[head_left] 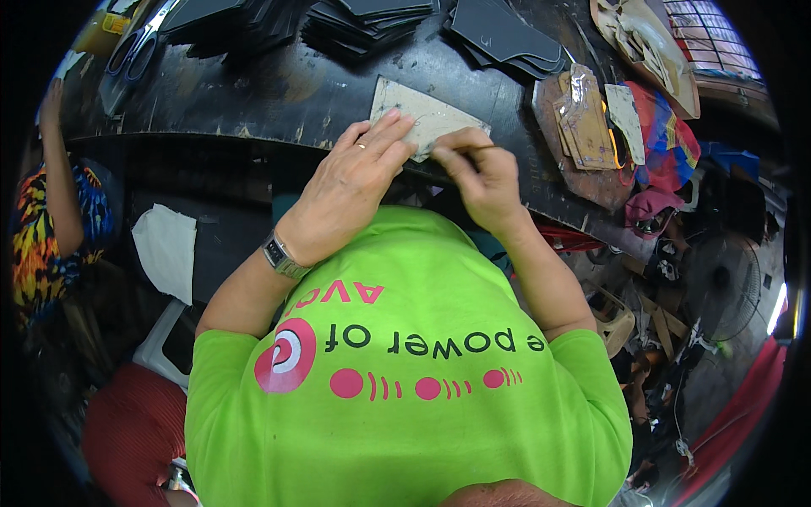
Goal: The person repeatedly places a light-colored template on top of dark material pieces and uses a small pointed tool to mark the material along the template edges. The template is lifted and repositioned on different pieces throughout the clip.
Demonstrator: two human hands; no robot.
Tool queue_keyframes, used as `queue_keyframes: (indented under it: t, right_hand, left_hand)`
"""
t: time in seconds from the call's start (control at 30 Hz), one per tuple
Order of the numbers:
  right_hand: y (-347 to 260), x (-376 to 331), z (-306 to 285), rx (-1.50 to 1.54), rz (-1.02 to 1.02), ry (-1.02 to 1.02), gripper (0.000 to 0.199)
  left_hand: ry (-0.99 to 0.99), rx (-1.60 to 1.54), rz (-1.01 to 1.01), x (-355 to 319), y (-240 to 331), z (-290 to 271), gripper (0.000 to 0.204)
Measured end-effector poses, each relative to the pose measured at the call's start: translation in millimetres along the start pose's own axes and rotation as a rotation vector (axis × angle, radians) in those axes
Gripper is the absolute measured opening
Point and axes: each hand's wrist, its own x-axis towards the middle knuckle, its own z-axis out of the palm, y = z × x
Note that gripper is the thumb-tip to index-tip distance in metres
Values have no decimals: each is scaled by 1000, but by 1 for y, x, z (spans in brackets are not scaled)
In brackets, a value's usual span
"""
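A pale, flat cardboard-like pattern piece (420, 108) lies on the dark worktable (279, 89) near its front edge. My left hand (359, 169) presses flat on the near part of the piece, fingers spread, with a ring on one finger and a wristwatch (281, 256) on the wrist. My right hand (480, 173) is beside it at the right, fingers pinched on a thin tool (473, 149) whose tip rests at the piece's edge. What lies under the piece is hidden.
Stacks of dark cut pieces (507, 34) sit at the table's far side, scissors (135, 46) at far left. A round board with plastic-wrapped patterns (587, 127) lies right. Another person in a patterned shirt (51, 228) stands left. A fan (722, 283) is lower right.
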Motion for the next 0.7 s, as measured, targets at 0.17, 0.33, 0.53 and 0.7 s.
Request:
queue_keyframes:
  t: [0.17, 0.33, 0.53, 0.7]
  right_hand:
    - [-5, 6, 0, -213, -285, -49, 11]
    - [-6, 33, -6, 373, 33, 151, 11]
    - [10, 57, 24, 356, 62, 150, 10]
    - [12, 50, 32, -117, -190, 112, 7]
  left_hand:
    - [-17, 35, -2, 1, -1, 2, 33]
    - [-1, 41, -10, 0, 1, 2, 35]
    - [62, 54, -65, -2, 4, -4, 37]
    - [110, 200, -156, -14, 16, -7, 43]
